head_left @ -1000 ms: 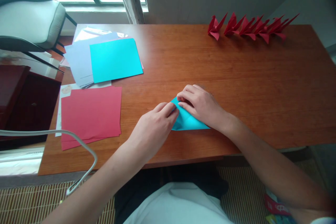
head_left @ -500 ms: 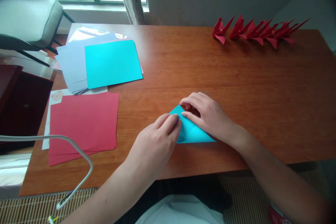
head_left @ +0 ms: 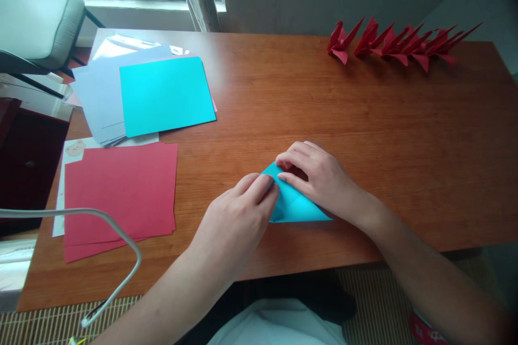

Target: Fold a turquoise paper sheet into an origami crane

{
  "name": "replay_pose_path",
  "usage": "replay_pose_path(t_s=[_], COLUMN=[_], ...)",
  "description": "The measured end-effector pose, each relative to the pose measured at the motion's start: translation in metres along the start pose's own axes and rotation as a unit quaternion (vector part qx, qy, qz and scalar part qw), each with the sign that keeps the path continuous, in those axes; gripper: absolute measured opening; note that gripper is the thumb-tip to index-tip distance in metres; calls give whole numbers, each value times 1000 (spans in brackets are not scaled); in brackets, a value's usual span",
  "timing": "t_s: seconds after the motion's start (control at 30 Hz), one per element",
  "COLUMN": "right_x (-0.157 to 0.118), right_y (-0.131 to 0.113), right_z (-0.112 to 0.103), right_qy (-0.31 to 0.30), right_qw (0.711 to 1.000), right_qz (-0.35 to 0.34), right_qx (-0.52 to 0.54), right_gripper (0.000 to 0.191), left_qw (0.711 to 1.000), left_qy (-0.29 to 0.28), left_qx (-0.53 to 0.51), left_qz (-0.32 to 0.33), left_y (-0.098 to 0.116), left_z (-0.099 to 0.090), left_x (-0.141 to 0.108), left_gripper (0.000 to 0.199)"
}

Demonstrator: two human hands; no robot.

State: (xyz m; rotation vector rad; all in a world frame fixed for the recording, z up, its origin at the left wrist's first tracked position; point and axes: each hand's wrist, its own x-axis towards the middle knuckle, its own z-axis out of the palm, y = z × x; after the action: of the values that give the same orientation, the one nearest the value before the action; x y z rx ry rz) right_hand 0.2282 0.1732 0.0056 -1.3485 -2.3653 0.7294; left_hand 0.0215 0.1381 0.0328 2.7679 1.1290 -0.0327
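Observation:
A bright blue sheet of paper, folded into a triangle, lies near the table's front edge with its long side toward me. My left hand is closed in a pinch on its left part, thumb and fingertips pressed together over the paper and covering that corner. Along the upper right edge rests my right hand, its fingers curled by the top point and its thumb on the paper. What lies beneath the fingertips of both hands is hidden.
Red sheets lie at the left, below a flat blue sheet on pale papers. Several red paper cranes stand in a row at the back right. A pale cable curves across the lower left. A chair stands beyond the table.
The view has shifted slightly, so the sheets at the left appear further left. Both hands keep nearly the same hold on the folded blue paper.

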Motion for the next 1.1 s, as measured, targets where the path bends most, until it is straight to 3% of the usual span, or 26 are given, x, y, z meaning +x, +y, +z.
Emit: replay_pose_path(t_s=[0.27, 0.5, 1.1], right_x=[3, 3, 4], right_y=[-3, -4, -4], right_z=[-1, -1, -1], right_qy=[-8, -16, -23], right_qw=[1000, 999, 999], right_qz=[11, 11, 19], right_qx=[-18, -40, -46], right_gripper=[9, 10, 11], left_qw=[999, 997, 998], left_qy=[-8, -20, -42], left_qx=[-37, -68, -44], left_qz=[-17, -13, -4], left_y=[-3, -10, -8], left_z=[1, -2, -10], left_x=[0, 2, 5], left_gripper=[21, 32, 40])
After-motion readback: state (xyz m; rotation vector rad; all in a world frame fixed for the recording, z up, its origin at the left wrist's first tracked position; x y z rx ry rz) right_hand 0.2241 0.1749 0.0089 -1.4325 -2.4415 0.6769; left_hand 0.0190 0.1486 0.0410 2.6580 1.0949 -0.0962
